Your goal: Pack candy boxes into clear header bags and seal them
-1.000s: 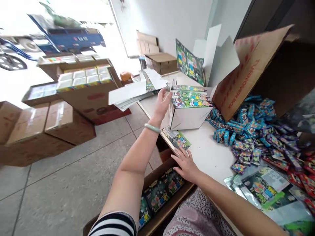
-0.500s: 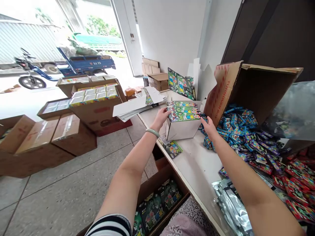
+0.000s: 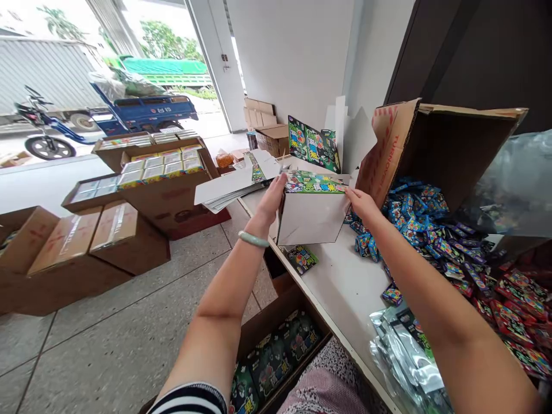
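A white carton with a green printed upper edge stands between my two hands near the left edge of the table, its plain side facing me. My left hand grips its left upper edge, thumb up, with a pale bangle on the wrist. The right upper corner is pinched by my right hand. Whether the carton's base touches the table I cannot tell. A dark green printed pouch lies on the table just in front of it, partly covered. Behind it a printed green card panel stands upright.
Flat white cartons lie stacked at left. Blue, purple and red packets spread beside a tipped cardboard box. Silvery pouches lie near me. Below the table edge, an open box holds dark printed packs. Cardboard boxes stand on the floor.
My right hand has moved from the pouch to the carton's right side, and both hands now grip the carton. Its plain side has come closer to me and covers more of the pouch.
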{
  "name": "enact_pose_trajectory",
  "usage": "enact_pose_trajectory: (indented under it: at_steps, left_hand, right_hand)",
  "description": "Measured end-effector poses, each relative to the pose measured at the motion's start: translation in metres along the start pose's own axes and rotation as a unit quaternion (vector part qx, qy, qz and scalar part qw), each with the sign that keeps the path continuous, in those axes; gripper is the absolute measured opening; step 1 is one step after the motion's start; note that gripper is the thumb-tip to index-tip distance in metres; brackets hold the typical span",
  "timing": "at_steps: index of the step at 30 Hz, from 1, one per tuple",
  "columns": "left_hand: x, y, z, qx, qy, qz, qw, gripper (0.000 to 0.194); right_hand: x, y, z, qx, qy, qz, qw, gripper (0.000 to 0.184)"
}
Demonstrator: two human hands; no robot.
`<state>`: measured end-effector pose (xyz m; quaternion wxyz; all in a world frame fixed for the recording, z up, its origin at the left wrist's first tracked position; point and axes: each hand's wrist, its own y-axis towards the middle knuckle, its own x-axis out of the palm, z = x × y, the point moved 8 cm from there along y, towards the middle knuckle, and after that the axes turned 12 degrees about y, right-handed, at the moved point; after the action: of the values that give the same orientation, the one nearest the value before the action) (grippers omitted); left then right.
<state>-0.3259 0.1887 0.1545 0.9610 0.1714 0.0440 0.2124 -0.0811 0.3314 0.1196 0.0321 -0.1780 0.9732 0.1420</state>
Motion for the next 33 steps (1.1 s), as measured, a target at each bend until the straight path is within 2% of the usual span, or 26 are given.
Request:
enact_pose_trajectory:
  at_steps: [2, 5, 7, 11, 15, 17, 20, 23, 25, 30, 33]
  left_hand:
    - [-0.002, -0.004, 0.005, -0.017, -0.022, 0.002, 1.000, 0.064]
    - [-0.013, -0.016, 0.002, -0.057, -0.028, -0.006, 0.998, 0.063]
    - [-0.029, -0.028, -0.004, -0.073, -0.035, 0.005, 0.997, 0.062]
    - [-0.075, -0.058, -0.019, -0.109, -0.047, 0.084, 0.989, 0.051]
    - [-0.101, -0.084, -0.024, -0.130, -0.039, 0.116, 0.984, 0.038]
    - [-0.106, -0.095, -0.021, -0.116, -0.036, 0.112, 0.986, 0.037]
    - [-0.108, -0.115, -0.023, -0.125, -0.023, 0.092, 0.988, 0.041]
    - [-0.108, -0.134, -0.030, -0.131, -0.021, 0.086, 0.987, 0.052]
    - [-0.109, -0.144, -0.034, -0.123, -0.028, 0.094, 0.988, 0.060]
    - [-0.124, -0.170, -0.039, -0.119, -0.019, 0.107, 0.987, 0.068]
    - [-0.140, -0.190, -0.041, -0.121, -0.011, 0.124, 0.985, 0.065]
  right_hand:
    - [0.006, -0.003, -0.002, 0.019, 0.023, 0.006, 1.000, 0.059]
    - [0.022, -0.017, 0.001, 0.066, 0.050, -0.002, 0.997, 0.055]
    - [0.036, -0.030, 0.002, 0.068, 0.056, -0.024, 0.996, 0.052]
    - [0.073, -0.059, 0.009, 0.066, 0.027, -0.075, 0.995, 0.056]
    - [0.098, -0.073, 0.018, 0.047, 0.018, -0.064, 0.997, 0.064]
    - [0.098, -0.072, 0.021, 0.041, 0.029, -0.057, 0.997, 0.064]
    - [0.088, -0.062, 0.027, 0.053, 0.025, -0.053, 0.997, 0.071]
    - [0.091, -0.053, 0.026, 0.047, 0.014, -0.119, 0.992, 0.083]
    - [0.099, -0.050, 0.024, 0.041, 0.016, -0.151, 0.987, 0.083]
    - [0.109, -0.039, 0.013, 0.003, -0.012, -0.103, 0.995, 0.082]
    - [0.110, -0.033, 0.002, -0.051, -0.062, -0.104, 0.991, 0.066]
